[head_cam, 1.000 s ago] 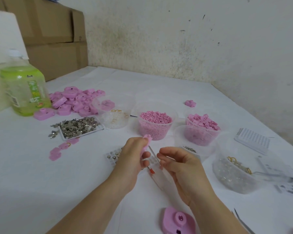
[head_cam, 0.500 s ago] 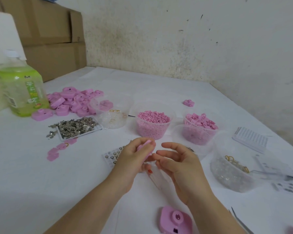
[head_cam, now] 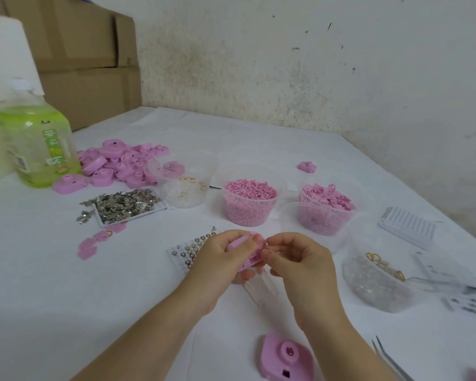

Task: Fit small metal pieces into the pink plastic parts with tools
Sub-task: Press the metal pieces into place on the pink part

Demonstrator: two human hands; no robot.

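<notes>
My left hand (head_cam: pixel 223 259) grips a pink plastic part (head_cam: pixel 246 251) in front of me above the white table. My right hand (head_cam: pixel 300 262) meets it from the right, its fingertips curled and pinching at the part's edge. What lies between those fingertips is too small to tell. A clear tool with a red tip (head_cam: pixel 256 287) lies on the table under both hands. A tray of small metal pieces (head_cam: pixel 127 206) sits at the left. A clear grid tray with round metal pieces (head_cam: pixel 186 253) lies just left of my left hand.
A pile of pink parts (head_cam: pixel 124 163) and a green bottle (head_cam: pixel 37 149) stand far left. Tubs of pink pellets (head_cam: pixel 249 202), pink clips (head_cam: pixel 327 210) and clear bits with gold rings (head_cam: pixel 377 281) ring the work area. One pink part (head_cam: pixel 285 358) and tweezers (head_cam: pixel 390 358) lie near me.
My left hand has turned the pink part from upright to lying across its fingers. My right hand has closed in and now touches the part.
</notes>
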